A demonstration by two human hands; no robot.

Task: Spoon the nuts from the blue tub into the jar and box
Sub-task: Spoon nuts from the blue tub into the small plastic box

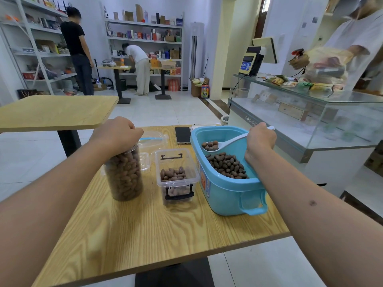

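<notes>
Right hand [261, 139] grips the white plastic spoon [223, 144], loaded with brown nuts [210, 145], over the blue plastic tub [228, 195]; the clear plastic box [176, 179] lies just left.

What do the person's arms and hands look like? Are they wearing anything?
Both arms are bare, with no sleeves in view. The left hand and right hand wear no gloves, and no rings, watch or bracelets show. The right forearm has one small dark mark.

Glossy plastic tub [228, 195], clear jar [124, 172], seemingly wood-grain table [145, 235].
</notes>
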